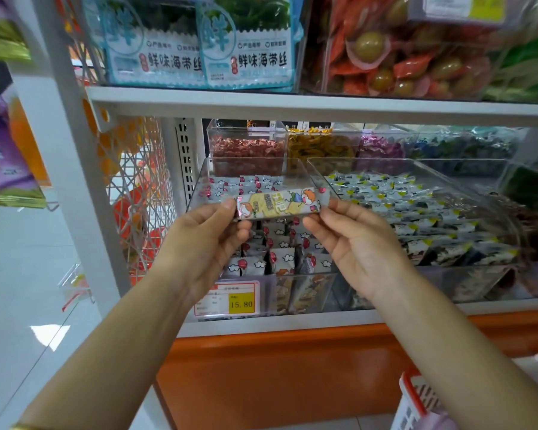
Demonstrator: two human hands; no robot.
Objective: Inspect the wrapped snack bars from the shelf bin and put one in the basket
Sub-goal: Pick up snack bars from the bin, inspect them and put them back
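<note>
Holding the bar (281, 203) above the bin (292, 276)?
– Yes; left hand (205, 240) and right hand (354, 243) each pinch an end. Turn it slowly, check the wrapper seams; the basket (416, 395) sits below-right of the bin.

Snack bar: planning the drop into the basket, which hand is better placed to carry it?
Probably right: the right hand pinches one end of the bar, and the basket sits low on that side.
</note>
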